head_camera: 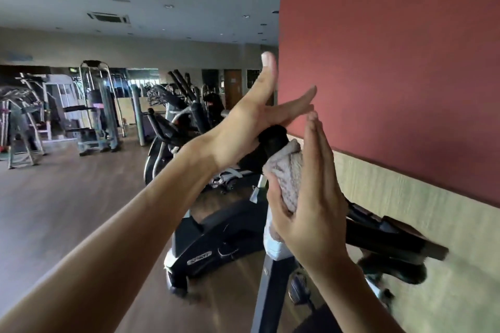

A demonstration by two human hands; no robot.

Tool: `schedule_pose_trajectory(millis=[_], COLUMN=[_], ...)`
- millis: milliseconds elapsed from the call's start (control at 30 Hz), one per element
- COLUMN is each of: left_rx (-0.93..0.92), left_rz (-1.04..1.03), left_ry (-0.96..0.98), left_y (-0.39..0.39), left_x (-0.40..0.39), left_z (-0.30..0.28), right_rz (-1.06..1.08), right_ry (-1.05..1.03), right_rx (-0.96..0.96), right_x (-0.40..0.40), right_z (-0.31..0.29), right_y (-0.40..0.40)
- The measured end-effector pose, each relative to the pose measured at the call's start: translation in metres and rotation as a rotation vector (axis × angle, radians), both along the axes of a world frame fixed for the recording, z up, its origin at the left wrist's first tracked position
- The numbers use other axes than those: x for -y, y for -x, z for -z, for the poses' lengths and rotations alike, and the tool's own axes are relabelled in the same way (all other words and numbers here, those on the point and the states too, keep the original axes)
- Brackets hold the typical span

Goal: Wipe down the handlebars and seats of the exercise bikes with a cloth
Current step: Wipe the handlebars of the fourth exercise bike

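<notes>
Currently: cloth [288, 170], soft, light, bunched against black handlebar [272, 140]; right hand [308, 205] presses it flat-fingered, left hand [251, 121] splayed open on the bar; best gripped wrapped round.

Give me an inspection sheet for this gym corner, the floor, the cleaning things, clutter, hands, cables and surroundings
Surface: brown wood-look floor, bare where it shows.
Job's things: grey cloth wrapped on the black handlebar of the near exercise bike; its seat cannot be made out.
Clutter: nothing seen.
Hands: left hand open, fingers straight, palm on the handlebar end; right hand presses the cloth to the bar, fingers straight, thumb tucked under the cloth.
Cables: nothing seen.
Surroundings: red wall with a pale lower panel at right; more bikes and weight machines behind; room dim.
</notes>
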State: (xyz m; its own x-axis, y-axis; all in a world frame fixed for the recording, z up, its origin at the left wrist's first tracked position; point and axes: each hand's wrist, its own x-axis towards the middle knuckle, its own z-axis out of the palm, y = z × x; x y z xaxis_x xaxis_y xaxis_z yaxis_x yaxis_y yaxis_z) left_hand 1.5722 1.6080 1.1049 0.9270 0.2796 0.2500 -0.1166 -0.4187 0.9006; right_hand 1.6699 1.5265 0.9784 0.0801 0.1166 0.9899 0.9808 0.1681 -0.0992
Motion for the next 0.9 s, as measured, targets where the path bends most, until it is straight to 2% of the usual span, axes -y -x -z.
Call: schedule_pose_trajectory(millis=[167, 300, 433, 633, 700, 767, 833, 900], left_rx=[-0.048, -0.040, -0.039, -0.011, 0.053, 0.213, 0.401, 0.496], left_rz=[0.035, 0.086, 0.248, 0.433, 0.476, 0.483, 0.488, 0.529], left_ry=[-0.048, -0.115, -0.136, -0.430, -0.580, -0.716, -0.725, -0.700], left_y=[0.005, 0.006, 0.004, -0.008, -0.014, -0.015, -0.014, -0.014], left_x=[-0.008, -0.018, -0.034, -0.052, -0.057, -0.061, -0.068, -0.078], left_z=[0.001, 0.000, 0.003, -0.001, -0.001, -0.002, -0.007, -0.013], right_rz=[0.087, 0.176, 0.294, 0.524, 0.560, 0.601, 0.616, 0.638], right_ry=[0.020, -0.041, -0.118, -0.117, -0.124, -0.145, -0.179, -0.211], right_rx=[-0.065, -0.065, -0.036, -0.138, -0.168, -0.229, -0.290, -0.264], right_x=[0.005, -0.008, -0.017, -0.020, -0.022, -0.026, -0.032, -0.039], right_z=[0.017, -0.012, -0.017, 0.043, 0.053, 0.047, 0.026, -0.001], right_y=[0.004, 0.024, 0.033, 0.036, 0.036, 0.043, 0.054, 0.062])
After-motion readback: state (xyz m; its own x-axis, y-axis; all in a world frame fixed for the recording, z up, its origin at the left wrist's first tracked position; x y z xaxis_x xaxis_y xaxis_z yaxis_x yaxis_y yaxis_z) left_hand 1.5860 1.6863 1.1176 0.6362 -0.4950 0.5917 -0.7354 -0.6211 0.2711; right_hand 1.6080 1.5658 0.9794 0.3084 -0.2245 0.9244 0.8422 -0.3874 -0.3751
